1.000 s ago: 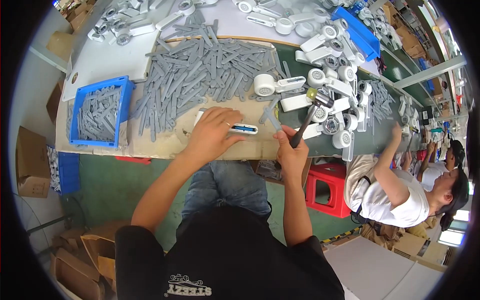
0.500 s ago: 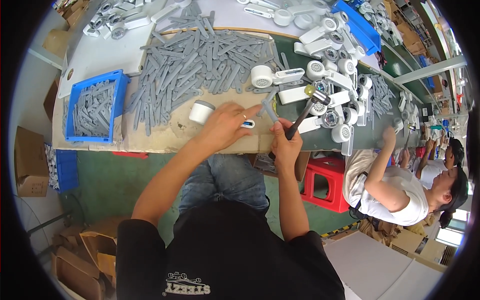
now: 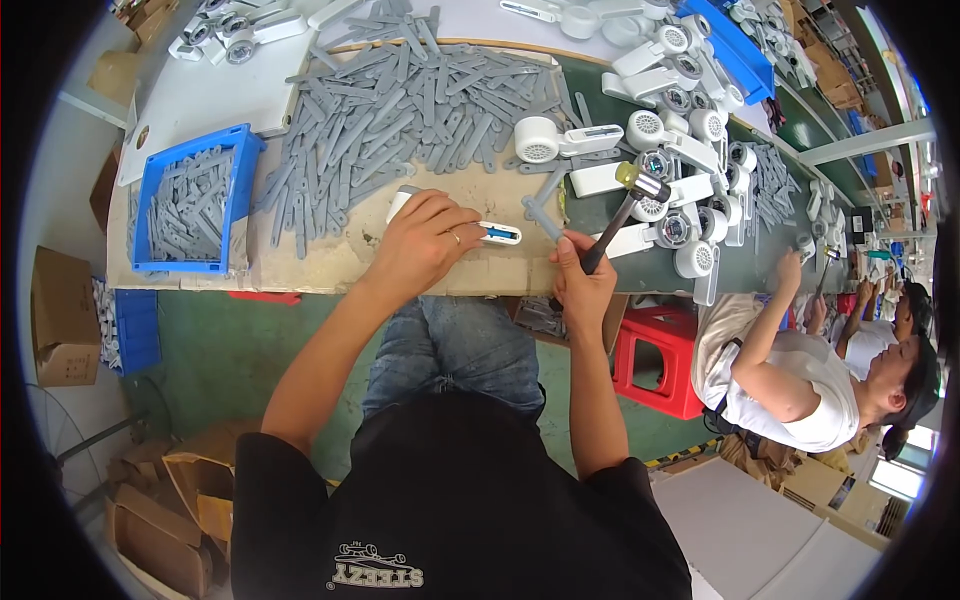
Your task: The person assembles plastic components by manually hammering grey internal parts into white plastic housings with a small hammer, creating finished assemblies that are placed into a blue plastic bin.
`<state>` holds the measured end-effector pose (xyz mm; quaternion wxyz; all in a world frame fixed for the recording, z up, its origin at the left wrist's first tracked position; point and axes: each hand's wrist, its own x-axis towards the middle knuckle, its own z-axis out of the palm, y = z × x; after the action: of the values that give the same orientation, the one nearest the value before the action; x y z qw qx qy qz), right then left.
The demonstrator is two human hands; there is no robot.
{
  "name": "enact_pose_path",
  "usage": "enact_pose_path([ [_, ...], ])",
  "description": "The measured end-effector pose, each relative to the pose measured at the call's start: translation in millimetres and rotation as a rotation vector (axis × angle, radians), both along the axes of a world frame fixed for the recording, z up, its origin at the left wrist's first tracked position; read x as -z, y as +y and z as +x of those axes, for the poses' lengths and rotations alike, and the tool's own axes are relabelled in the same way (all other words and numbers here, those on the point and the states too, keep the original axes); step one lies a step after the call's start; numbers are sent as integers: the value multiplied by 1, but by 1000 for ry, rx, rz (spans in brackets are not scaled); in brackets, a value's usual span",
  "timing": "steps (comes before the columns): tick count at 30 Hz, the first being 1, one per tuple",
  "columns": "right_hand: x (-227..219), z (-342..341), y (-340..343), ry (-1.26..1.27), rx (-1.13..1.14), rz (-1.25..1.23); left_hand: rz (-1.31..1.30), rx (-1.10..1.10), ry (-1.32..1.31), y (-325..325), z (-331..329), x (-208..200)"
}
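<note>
My left hand curls over a white handheld fan lying on the cardboard-covered bench. The slotted end of its handle, with a blue part inside, sticks out to the right; most of the body is under my palm. In my right hand is a hammer with a dark handle, a metal head and a yellowish face. The same thumb and fingers pinch a grey plastic strip pointing up and left. Another grey strip lies just beyond it.
A large heap of grey strips spreads across the bench, with a blue crate of strips at left. White fans pile up at right. A co-worker sits at the right, near a red stool.
My left hand has drawn back from the grey strip and closed over the fan, whose handle end now points right. My right hand still holds hammer and strip, slightly farther right.
</note>
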<state>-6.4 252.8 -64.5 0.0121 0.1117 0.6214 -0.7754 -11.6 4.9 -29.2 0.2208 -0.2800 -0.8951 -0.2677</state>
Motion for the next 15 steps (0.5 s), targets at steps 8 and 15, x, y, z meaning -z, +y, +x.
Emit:
enact_pose_path([
  [8, -10, 3, 2, 0, -32, 23, 20, -11, -157, -4, -2, -12],
  [15, -49, -6, -14, 78, -197, 403, 45, -82, -166, -29, 2, -16],
])
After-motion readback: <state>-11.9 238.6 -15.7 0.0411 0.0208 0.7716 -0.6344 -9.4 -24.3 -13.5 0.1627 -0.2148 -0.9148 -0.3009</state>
